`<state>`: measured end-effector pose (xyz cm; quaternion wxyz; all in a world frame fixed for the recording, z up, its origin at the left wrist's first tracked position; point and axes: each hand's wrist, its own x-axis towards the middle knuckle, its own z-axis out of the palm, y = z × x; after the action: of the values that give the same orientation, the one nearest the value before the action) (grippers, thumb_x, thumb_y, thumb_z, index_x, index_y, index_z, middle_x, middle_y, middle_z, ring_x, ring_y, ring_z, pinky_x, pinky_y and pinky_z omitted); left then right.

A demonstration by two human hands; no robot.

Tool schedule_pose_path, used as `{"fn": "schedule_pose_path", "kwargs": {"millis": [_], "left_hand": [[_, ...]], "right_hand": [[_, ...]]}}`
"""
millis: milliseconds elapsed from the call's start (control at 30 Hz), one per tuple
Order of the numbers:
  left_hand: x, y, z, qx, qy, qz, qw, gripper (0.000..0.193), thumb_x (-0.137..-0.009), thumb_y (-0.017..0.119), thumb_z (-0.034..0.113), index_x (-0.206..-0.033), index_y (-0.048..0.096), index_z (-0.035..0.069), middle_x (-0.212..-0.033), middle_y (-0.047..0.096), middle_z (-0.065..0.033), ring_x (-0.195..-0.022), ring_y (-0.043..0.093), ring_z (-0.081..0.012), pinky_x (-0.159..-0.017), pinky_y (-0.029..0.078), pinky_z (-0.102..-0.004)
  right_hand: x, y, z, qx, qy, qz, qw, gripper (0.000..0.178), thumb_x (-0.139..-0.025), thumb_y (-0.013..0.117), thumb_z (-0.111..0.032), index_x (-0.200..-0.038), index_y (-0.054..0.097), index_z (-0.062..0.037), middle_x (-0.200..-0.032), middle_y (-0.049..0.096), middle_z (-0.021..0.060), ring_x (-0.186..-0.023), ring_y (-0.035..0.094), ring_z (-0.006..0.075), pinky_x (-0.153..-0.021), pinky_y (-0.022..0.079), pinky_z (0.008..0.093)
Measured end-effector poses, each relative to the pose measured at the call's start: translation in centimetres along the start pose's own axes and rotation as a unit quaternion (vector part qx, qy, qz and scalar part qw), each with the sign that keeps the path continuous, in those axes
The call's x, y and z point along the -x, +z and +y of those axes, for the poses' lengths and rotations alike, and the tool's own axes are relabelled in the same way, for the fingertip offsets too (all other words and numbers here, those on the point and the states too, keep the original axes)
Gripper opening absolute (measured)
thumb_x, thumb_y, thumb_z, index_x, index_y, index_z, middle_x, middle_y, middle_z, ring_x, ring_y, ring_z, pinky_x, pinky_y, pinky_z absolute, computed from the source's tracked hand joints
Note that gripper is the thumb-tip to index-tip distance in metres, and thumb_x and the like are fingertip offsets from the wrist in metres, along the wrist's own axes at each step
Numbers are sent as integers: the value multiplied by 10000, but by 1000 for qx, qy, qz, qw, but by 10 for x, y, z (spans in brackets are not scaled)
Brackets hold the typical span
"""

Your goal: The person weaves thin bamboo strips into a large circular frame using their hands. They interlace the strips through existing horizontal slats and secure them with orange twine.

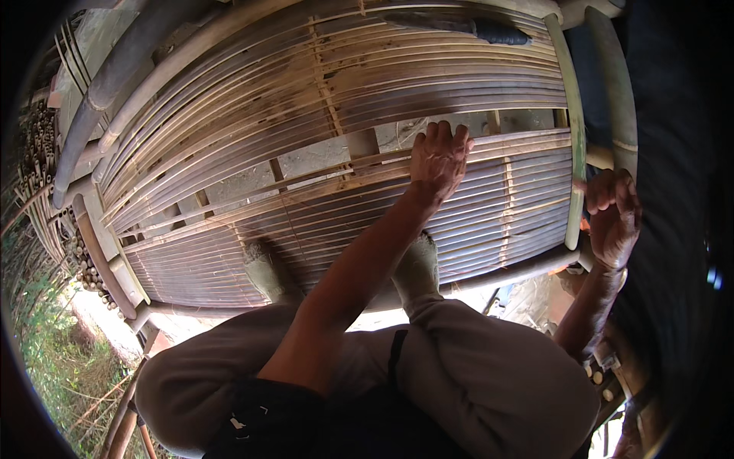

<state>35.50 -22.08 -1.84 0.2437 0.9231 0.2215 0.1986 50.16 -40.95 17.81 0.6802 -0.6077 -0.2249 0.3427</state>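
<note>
The bench spreads below me, split by a long gap and closed by an end rail. My left hand curls narrow over the gap's edge, my right hand curls beside the rail; whether either grips, I cannot tell.

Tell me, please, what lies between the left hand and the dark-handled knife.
In the head view, only the far bamboo slats lie between the left hand and the knife; no loose object shows there.
</note>
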Motion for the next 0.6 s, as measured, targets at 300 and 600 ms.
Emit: {"fn": "schedule_pose_path", "kwargs": {"millis": [300, 600], "left_hand": [[-1, -23, 4, -2, -78, -59, 995, 147, -945, 601, 252, -917, 633, 111, -772, 665, -130, -667, 652, -288, -621, 475, -450], [2, -25, -10, -16, -91, -208, 974, 248, -994, 538, 330, -880, 668, 152, -636, 672, -100, -576, 634, -290, -753, 419, -455]], "right_hand": [[-13, -8, 41, 234, 68, 149, 958, 218, -956, 617, -86, -1151, 611, 11, -1032, 722, 101, -562, 438, 30, -497, 339, 187], [-52, -51, 103, 397, 163, 166, 888, 234, -925, 582, -177, -1045, 660, 8, -902, 754, 135, -539, 615, 116, -517, 489, 271]]}}
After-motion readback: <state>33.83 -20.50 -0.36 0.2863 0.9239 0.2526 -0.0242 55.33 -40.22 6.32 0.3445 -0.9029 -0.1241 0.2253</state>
